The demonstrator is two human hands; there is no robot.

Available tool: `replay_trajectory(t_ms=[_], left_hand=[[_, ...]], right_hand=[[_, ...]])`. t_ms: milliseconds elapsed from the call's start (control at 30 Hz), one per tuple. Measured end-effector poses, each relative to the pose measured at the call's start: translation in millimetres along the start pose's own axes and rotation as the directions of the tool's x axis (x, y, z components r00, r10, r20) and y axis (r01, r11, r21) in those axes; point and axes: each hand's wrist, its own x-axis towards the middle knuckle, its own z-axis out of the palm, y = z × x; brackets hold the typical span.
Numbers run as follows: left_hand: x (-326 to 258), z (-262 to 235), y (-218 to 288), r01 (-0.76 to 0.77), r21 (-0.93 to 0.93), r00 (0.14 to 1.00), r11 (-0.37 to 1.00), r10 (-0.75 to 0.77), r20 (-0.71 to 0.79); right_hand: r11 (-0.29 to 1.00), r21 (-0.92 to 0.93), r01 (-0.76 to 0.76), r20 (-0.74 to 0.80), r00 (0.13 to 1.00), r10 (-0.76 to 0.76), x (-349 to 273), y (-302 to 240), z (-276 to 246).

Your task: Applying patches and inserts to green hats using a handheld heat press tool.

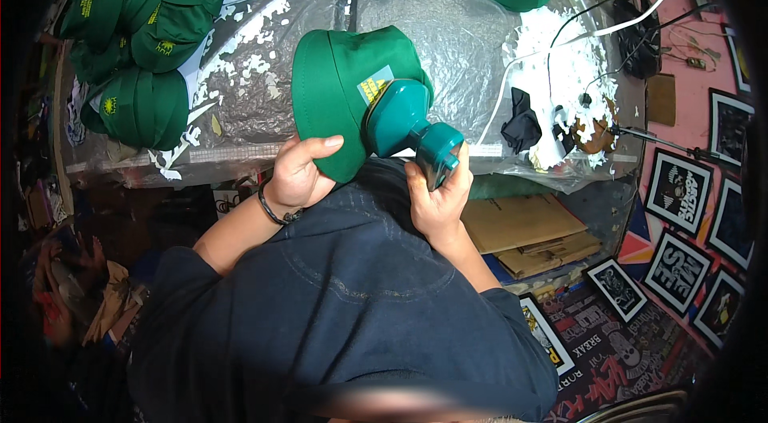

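Near table edge (240, 152) runs behind left hand (296, 173) holding hat (338, 87).

A deep-green bucket hat (324, 79) sits tilted just above and to the right of the left thumb (326, 146), which lies across the outer face of its brim. The brim flares out on the left side, its broad curve reaching up well beyond the thumb tip, and the crown turns away to the right. On the crown is a grey square patch (370, 85) with a yellow print, partly hidden.

Covering part of it is a glossy teal handheld iron (402, 109), its wide rounded head leaning against or just over the cloth; contact cannot be told. Its narrower handle end runs down between the right thumb (417, 183) and right fingers (459, 171).
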Motion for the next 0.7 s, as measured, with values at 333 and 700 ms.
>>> replay_trajectory(t_ms=[333,700], left_hand=[[-24,-6,6,-0.073,0.004,0.997,0.997,0.073,-0.019],[-50,-11,13,-0.127,0.002,0.988,0.992,0.127,-0.093]], right_hand=[[0.999,-0.032,0.03,0.078,0.997,-0.027,-6,-5,15],[0.999,-0.029,0.03,0.112,0.993,-0.026,-10,-18,36]])
